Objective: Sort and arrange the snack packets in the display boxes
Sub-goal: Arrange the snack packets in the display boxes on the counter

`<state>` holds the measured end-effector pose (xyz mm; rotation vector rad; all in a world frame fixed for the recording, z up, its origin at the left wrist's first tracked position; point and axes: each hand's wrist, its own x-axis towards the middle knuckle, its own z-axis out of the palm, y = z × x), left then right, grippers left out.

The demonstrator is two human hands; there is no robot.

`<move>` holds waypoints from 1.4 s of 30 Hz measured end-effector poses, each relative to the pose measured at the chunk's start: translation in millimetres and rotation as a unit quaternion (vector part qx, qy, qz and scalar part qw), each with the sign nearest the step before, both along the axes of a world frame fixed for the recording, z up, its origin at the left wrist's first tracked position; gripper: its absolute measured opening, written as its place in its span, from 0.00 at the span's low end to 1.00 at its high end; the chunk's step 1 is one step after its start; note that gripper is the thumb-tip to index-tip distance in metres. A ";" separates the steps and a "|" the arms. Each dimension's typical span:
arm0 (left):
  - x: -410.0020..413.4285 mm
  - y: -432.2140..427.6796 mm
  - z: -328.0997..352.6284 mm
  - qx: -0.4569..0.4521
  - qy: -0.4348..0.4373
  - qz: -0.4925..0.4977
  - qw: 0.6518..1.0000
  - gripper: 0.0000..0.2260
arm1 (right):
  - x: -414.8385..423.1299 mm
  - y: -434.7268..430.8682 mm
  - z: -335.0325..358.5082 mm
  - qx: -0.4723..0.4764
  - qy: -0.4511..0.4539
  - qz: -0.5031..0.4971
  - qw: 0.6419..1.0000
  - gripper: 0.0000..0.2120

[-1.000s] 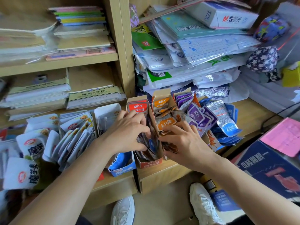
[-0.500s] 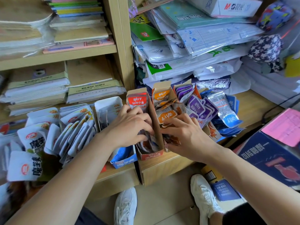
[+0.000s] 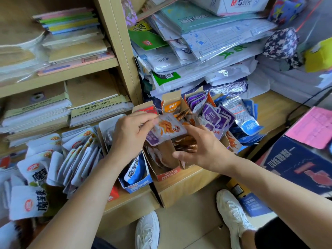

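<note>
My left hand (image 3: 132, 133) pinches a purple-edged snack packet (image 3: 166, 129) by its top edge, lifted just above the red display box (image 3: 167, 174). That box stands on the low shelf and holds dark brown packets. My right hand (image 3: 203, 150) reaches in from the right, its thumb touching the lifted packet's right corner and its fingers curled over the brown packets in the orange display box (image 3: 173, 105). Purple packets (image 3: 213, 115) stand in a box further right, with blue packets (image 3: 248, 124) beside them.
White packets (image 3: 59, 159) fan out across the shelf at left, next to a blue-and-white box (image 3: 137, 186). Stacked paper and notebooks fill the shelves behind. A dark blue carton (image 3: 296, 164) with a pink sheet sits at right. My white shoes (image 3: 231, 212) stand on the floor below.
Both hands were down inside the red box among the packets. My left hand has since risen, drawing one purple-edged packet up out of it, and my right hand shifted right.
</note>
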<state>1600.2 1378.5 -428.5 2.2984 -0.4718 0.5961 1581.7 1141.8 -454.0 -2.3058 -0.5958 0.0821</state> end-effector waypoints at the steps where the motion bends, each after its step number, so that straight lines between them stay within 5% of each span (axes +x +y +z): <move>1: -1.8 -3.2 2.6 -0.038 0.002 0.017 0.999 0.07 | 0.9 0.1 2.8 0.055 0.020 -0.015 0.998 0.35; 6: -6.8 -22.8 13.8 -0.246 0.074 0.067 0.964 0.03 | 4.6 1.8 17.8 0.248 0.073 -0.096 0.961 0.30; 11: -9.4 -45.5 17.4 -0.432 0.178 0.079 0.881 0.05 | 2.7 3.4 26.4 0.274 0.098 -0.107 0.951 0.28; 20: -7.7 -60.4 20.3 -0.529 0.310 0.026 0.790 0.08 | 3.4 -6.1 32.5 0.355 0.149 -0.161 0.909 0.19; 26: -9.3 -68.0 19.9 -0.485 0.392 -0.061 0.780 0.13 | 2.9 -16.8 39.9 0.441 0.201 -0.193 0.853 0.09; 31: -6.3 -79.0 15.7 -0.480 0.365 -0.004 0.798 0.11 | 2.0 -22.6 40.7 0.438 0.235 -0.163 0.852 0.12; 35: -3.7 -89.2 13.7 -0.479 0.344 0.047 0.806 0.11 | 2.6 -26.6 42.2 0.421 0.215 -0.199 0.858 0.15; 42: 5.9 -93.6 14.3 -0.465 0.314 0.048 0.826 0.04 | 14.8 -57.9 52.7 0.477 0.135 -0.317 0.809 0.11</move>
